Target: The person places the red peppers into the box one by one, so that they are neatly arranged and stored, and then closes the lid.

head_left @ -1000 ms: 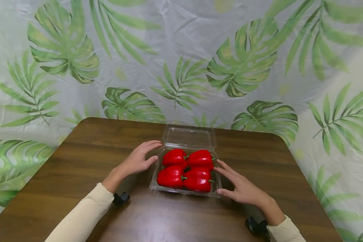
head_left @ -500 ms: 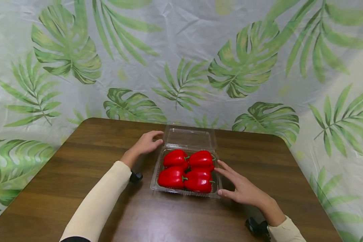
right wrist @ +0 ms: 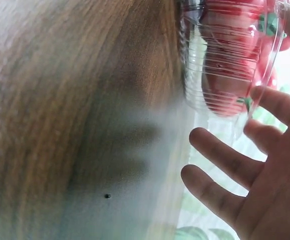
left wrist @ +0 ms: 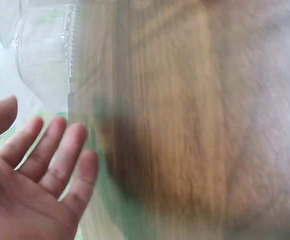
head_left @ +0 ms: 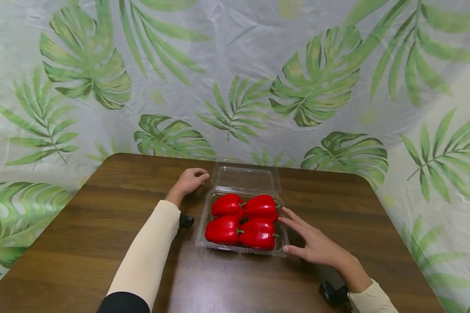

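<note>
Several glossy red bell peppers (head_left: 222, 230) with green stems sit in a clear plastic clamshell container (head_left: 202, 232) at mid-table. Its hinged lid (head_left: 246, 178) lies folded back, away from the person. Left of the lid hovers my left hand (head_left: 189, 181), fingers relaxed and holding nothing; in the left wrist view its palm (left wrist: 32, 200) shows bare, just short of the lid's clear edge. At the container's right side, my right hand (head_left: 313, 243) has its fingers spread, with fingertips (right wrist: 258, 94) right at the rim in the right wrist view.
A brown wood-grain table (head_left: 82, 243) with rounded far corners bears the container. Behind it hangs a pale cloth (head_left: 243, 52) printed with green leaves. A small black wrist camera (head_left: 186, 221) is strapped on the left wrist, another camera (head_left: 330, 293) on the right.
My left hand has moved from the container's left side away from the person, to beside the folded-back lid. My right hand stays at the right rim; the bell peppers have not moved.
</note>
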A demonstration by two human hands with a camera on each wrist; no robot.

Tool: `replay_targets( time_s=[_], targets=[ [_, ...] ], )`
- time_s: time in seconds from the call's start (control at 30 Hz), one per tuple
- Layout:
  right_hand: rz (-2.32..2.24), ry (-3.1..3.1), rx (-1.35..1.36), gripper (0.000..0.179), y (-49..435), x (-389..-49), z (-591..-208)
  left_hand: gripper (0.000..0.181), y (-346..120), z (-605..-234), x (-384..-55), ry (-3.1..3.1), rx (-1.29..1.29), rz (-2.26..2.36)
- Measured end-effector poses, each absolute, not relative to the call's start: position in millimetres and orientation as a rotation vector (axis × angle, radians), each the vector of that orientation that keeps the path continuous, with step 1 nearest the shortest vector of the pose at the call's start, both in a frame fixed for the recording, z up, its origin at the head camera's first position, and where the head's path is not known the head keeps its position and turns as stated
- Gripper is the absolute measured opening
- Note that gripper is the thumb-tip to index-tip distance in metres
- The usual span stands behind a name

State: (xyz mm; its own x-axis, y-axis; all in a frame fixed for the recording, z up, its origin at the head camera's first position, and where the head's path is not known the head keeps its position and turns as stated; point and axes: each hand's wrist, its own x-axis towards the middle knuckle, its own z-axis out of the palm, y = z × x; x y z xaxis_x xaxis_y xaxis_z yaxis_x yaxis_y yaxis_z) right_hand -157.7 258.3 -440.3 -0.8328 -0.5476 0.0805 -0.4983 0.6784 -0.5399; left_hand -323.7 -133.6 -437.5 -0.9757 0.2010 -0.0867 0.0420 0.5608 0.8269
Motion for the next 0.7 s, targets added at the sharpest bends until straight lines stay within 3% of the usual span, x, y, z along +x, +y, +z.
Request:
replay_targets(
  time_s=[0.7],
  targets=[
    [-0.856,2.800,-0.885,0.072,258,-157,-441,0.043,-110,-437,-325,2.423,0.126,1.546]
  ],
)
